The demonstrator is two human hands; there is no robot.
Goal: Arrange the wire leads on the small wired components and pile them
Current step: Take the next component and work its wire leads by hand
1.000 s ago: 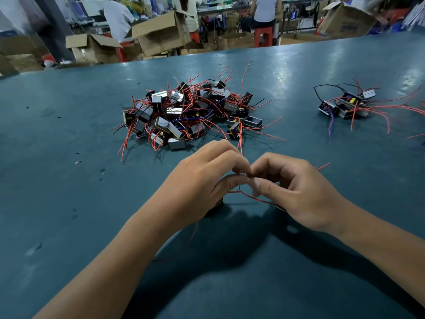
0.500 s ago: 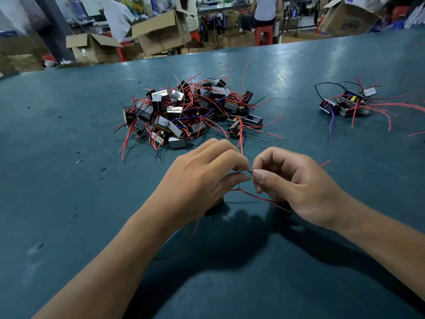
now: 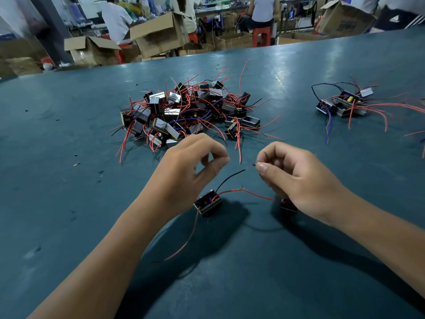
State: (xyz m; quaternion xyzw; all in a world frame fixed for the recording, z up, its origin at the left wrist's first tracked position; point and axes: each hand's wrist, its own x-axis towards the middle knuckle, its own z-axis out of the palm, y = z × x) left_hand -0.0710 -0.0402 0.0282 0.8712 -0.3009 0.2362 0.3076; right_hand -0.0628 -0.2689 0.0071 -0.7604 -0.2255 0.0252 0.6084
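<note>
1. A person's left hand (image 3: 190,166) is hovering at the centre of the frame, its fingers (image 3: 216,148) curled with thumb and forefinger nearly meeting and nothing visibly held between them.
2. The right hand (image 3: 296,178) is sitting just right of centre, its fingers (image 3: 262,167) pinching the tip of a thin black wire (image 3: 232,178).
3. That wire is running down and left to a small component (image 3: 208,203) resting on the table (image 3: 57,180) below the left hand.
4. A red wire (image 3: 243,192) is stretching from this component to a second component (image 3: 288,204), partly hidden under the right hand; whether the two wires are joined at the kink cannot be told.
5. Another red lead (image 3: 190,236) is trailing from the first component toward the lower centre of the frame.
6. A large pile (image 3: 184,111) of components with red, black and blue wires is lying just above the hands, at upper centre.
7. A smaller group (image 3: 345,104) is lying at the upper right, well apart from the pile.
8. Cardboard boxes (image 3: 158,35) and seated workers (image 3: 115,19) are filling the top edge of the frame beyond the table.
</note>
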